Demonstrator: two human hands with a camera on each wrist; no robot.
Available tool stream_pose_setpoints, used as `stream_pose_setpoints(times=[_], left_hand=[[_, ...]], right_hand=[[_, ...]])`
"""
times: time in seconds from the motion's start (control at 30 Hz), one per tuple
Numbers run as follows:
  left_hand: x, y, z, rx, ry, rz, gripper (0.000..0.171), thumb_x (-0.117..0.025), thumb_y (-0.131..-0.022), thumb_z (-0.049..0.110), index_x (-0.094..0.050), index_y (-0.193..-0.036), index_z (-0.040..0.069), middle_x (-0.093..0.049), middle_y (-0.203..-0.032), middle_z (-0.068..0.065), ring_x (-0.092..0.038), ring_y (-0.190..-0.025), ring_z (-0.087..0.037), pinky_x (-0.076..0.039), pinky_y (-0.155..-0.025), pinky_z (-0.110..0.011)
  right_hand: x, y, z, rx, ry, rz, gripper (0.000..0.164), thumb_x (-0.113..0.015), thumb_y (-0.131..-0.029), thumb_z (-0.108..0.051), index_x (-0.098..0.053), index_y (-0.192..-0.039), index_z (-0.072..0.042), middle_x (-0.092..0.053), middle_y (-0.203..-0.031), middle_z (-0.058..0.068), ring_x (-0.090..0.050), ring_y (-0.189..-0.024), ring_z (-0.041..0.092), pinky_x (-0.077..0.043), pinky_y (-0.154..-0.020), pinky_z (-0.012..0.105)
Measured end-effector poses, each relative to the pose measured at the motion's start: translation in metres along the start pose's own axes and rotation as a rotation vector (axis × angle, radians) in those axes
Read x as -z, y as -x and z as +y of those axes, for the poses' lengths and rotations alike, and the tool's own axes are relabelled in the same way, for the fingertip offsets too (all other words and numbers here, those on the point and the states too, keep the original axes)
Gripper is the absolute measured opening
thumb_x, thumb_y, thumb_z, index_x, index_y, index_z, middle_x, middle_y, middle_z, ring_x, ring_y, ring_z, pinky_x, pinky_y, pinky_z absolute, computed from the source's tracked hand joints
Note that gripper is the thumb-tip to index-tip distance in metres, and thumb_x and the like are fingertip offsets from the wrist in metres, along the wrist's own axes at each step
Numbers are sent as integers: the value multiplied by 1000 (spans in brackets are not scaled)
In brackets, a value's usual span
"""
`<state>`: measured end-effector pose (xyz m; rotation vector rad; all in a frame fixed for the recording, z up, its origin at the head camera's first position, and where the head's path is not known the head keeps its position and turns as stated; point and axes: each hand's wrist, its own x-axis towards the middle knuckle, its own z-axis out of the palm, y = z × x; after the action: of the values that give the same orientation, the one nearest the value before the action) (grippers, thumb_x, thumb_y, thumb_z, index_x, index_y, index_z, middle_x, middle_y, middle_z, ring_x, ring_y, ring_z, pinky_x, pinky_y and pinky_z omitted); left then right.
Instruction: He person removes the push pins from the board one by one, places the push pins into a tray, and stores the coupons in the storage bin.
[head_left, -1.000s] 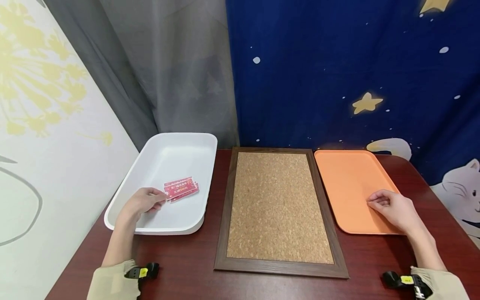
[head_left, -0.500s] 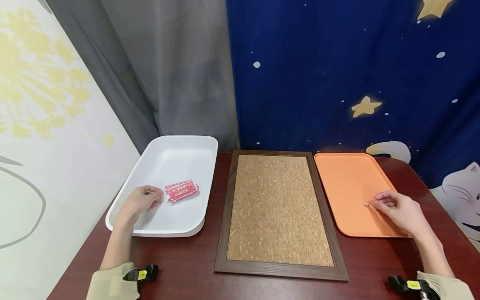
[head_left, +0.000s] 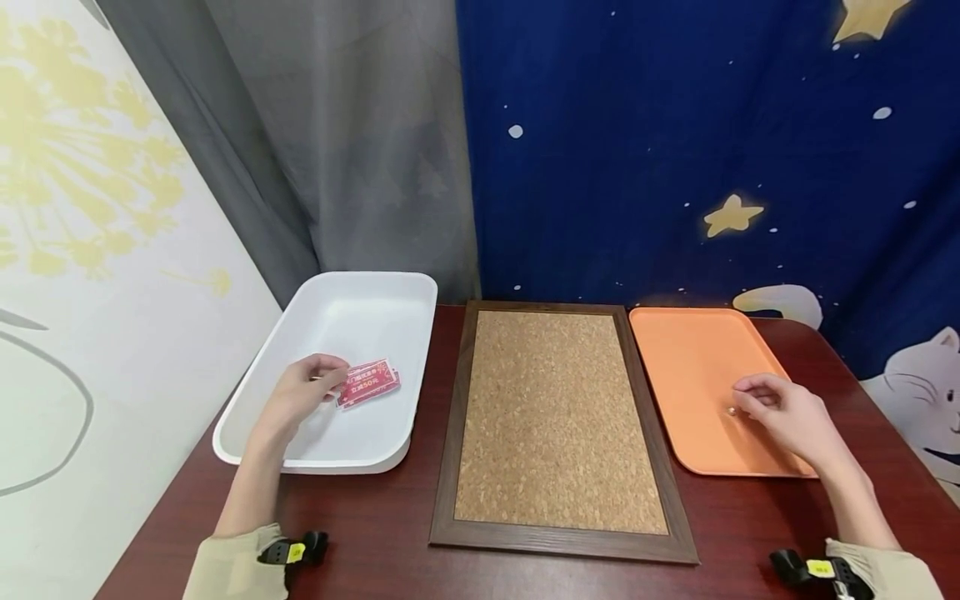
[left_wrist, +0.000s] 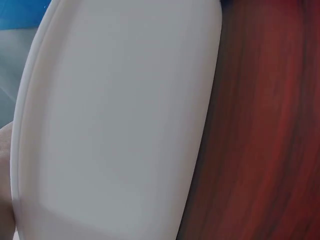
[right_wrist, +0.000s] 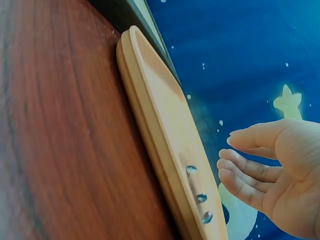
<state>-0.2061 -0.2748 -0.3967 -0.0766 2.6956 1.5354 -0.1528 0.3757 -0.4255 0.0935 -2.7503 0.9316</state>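
Observation:
Several red-and-white paper coupons (head_left: 372,382) lie overlapped in a white plastic tub (head_left: 367,312). My left hand (head_left: 295,393) reaches in, fingertips over the coupons' left end and covering it; the coupons lie flat. Over the orange tray (head_left: 701,358), my right hand (head_left: 780,412) hovers with thumb and fingers bent, a small shiny pin-like piece (head_left: 732,411) just beside the fingertips. In the right wrist view, three such metallic pieces (right_wrist: 202,198) lie on the tray, and the right hand (right_wrist: 280,175) has a gap between thumb and fingers, holding nothing.
Between tub and tray lies a cork board (head_left: 558,417) in a dark wooden frame. Everything stands on a reddish-brown table (head_left: 360,533). Grey and blue curtains (head_left: 600,167) hang behind it, and a patterned white wall (head_left: 97,375) is on the left.
My left hand drew back slightly from the coupons, then moved right over their left end. The right thumb and fingers parted, and a small shiny piece now shows beside them on the tray.

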Motion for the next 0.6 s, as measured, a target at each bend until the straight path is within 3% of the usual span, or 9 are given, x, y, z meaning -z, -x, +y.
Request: stream_pose_setpoints(times=[0.27, 0.5, 0.6], left_hand=[[-14, 2, 17, -86, 19, -16, 31, -61, -101, 17, -61, -122, -6, -59, -101, -18, -53, -89, -27, -45, -72, -25], [-23, 6, 31, -168, 27, -31, 26, -61, -101, 14, -62, -119, -6, -60, -105, -24, -55, -89, -32, -49, -77, -28], [-28, 7, 37, -193, 36, -43, 26, -61, -101, 13, -62, -119, -6, -61, -107, -25, -57, -90, -33, -50, -79, -28]], right_hand=[[-3, -6, -15, 51, -53, -16, 19, -66, -98, -15, -68, -107, 1, -72, -91, 14, -67, -71, 7, -46, -63, 13], [-5, -11, -30, 76, -35, 1, 18, -67, -98, -17, -69, -107, -1, -72, -94, 13, -61, -73, 0, -48, -61, 16], [-6, -14, -35, 79, -54, -16, 20, -66, -99, -18, -68, -109, 0, -71, -96, 15, -63, -74, 6, -49, -60, 19]])
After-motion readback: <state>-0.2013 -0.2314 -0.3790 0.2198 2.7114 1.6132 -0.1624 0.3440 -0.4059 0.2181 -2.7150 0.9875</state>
